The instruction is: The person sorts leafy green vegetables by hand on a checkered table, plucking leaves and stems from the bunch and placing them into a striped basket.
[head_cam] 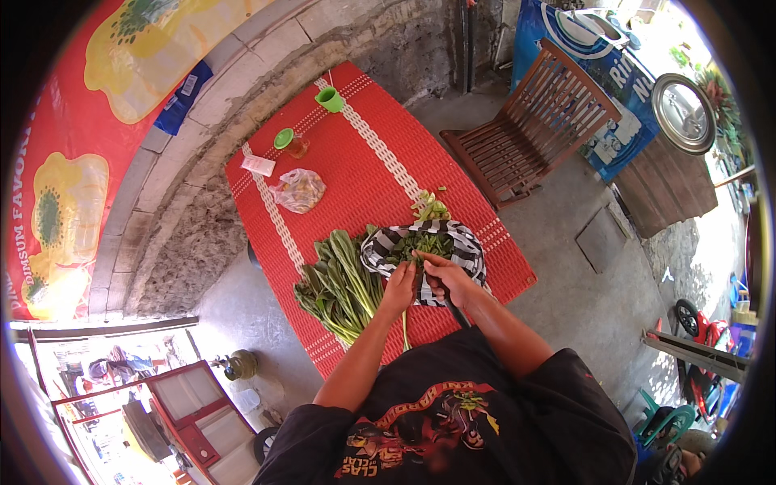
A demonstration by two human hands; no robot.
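On a red woven table cover (376, 170) lies a black-and-white striped plastic bag (473, 248), spread around a heap of cut green leaves (431, 242). My left hand (400, 285) pinches the stem of a leafy green over the bag's near edge. Beside it my right hand (448, 280) grips a knife handle (456, 312), its fingertips close to the left ones; the blade is mostly hidden. A large bunch of leafy greens with long pale stems (339, 285) lies left of the bag. Pale green stem ends (433, 209) are piled just beyond it.
Farther up the table stand a green plastic cup (329, 99) and a glass jar (297, 147) with a green lid (283, 139). A knotted clear plastic bag (299, 191) and a small white packet (258, 165) lie near them. A wooden slatted chair (533, 127) stands right of the table.
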